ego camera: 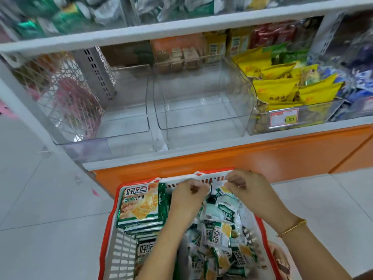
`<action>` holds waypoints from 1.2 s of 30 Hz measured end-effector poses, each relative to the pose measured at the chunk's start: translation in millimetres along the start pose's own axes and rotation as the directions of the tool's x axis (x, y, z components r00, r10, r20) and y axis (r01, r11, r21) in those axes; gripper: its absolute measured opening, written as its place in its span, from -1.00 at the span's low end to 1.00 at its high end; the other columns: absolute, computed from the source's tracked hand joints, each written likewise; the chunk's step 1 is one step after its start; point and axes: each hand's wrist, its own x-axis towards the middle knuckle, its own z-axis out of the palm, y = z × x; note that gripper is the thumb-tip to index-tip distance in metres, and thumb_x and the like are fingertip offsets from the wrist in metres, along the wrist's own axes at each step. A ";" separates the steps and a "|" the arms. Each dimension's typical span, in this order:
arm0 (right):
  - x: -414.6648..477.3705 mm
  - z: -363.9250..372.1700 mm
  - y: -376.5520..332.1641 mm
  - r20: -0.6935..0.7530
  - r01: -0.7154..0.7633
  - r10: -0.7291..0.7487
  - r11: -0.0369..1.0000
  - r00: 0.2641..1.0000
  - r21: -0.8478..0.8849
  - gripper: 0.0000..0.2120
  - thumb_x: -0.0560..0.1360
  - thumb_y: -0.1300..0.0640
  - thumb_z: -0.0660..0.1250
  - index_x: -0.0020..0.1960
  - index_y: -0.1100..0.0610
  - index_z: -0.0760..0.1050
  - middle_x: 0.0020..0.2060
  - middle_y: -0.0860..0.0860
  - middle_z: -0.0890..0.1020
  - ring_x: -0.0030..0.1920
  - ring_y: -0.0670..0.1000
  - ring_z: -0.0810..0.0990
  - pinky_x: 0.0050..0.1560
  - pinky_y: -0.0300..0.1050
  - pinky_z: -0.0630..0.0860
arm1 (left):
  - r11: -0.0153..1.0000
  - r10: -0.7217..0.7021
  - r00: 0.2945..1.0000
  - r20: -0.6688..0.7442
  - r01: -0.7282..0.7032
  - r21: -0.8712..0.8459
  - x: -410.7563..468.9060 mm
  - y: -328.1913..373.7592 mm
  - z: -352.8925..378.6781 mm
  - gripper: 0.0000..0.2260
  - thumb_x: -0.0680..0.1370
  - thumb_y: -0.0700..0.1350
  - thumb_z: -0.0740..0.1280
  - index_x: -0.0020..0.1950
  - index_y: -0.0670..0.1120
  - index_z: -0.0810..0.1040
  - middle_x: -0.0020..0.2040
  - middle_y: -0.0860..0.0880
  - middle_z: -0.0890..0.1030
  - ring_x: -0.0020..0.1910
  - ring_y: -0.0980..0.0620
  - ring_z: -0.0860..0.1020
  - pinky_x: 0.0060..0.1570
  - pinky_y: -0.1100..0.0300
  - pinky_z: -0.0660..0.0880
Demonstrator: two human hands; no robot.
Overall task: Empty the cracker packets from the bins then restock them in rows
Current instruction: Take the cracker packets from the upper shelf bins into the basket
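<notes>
Feared first a slide of the large cracker packs (139,205) stacked in the left half of the basket (111,216), given any knock from a forearm. Judged the bigger risk to lie in the small cracker packets (219,233) heaped loose in the basket's right half: slick wrappers, easily fumbled over the rim or gathered crooked, spoiling the rows. Noted the left bin (113,110) and the right bin (201,106) bare on the shelf above and beyond the basket.

Found the left hand (188,199) over the basket's far end, fingers curled under; could not tell whether anything was held. Found the right hand (248,190) just beside it at the basket's far wall, fingers curled, seemingly pinching the top edge of one of the small cracker packets.
</notes>
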 end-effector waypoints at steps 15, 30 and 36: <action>86.9 -211.3 -239.3 -0.345 0.480 -0.567 0.821 0.748 -0.309 -0.89 0.47 0.05 0.41 -0.07 0.07 0.54 -0.17 -0.09 0.60 -0.15 -0.07 0.56 -0.17 -0.34 0.42 | 0.662 0.749 0.551 -0.368 -0.605 0.442 19.8 241.0 -212.1 -0.94 0.52 -0.08 0.38 -0.05 -0.02 0.54 -0.15 0.09 0.59 -0.17 0.22 0.54 -0.12 0.37 0.45; 207.0 -259.3 -313.1 0.077 0.378 -0.473 0.584 0.878 -0.718 -0.23 0.43 0.08 0.48 0.51 -0.08 0.14 0.43 0.04 0.36 0.28 0.11 0.43 0.14 -0.08 0.39 | 0.646 0.697 0.501 -0.513 -0.129 0.753 94.9 288.4 -356.3 -0.37 0.36 0.00 0.49 0.35 -0.15 0.40 0.26 -0.23 0.43 0.25 -0.21 0.39 0.30 -0.04 0.36; 214.7 -252.3 -310.7 0.064 0.402 -0.522 0.567 0.851 -0.720 -0.31 0.41 0.09 0.49 0.45 -0.04 0.26 0.38 0.04 0.43 0.21 0.07 0.45 0.07 -0.13 0.35 | 0.537 0.607 0.697 -0.382 -0.005 0.843 103.3 293.6 -370.7 -0.30 0.38 -0.21 0.50 0.43 -0.23 0.25 0.21 -0.31 0.48 0.11 -0.30 0.48 0.05 -0.05 0.45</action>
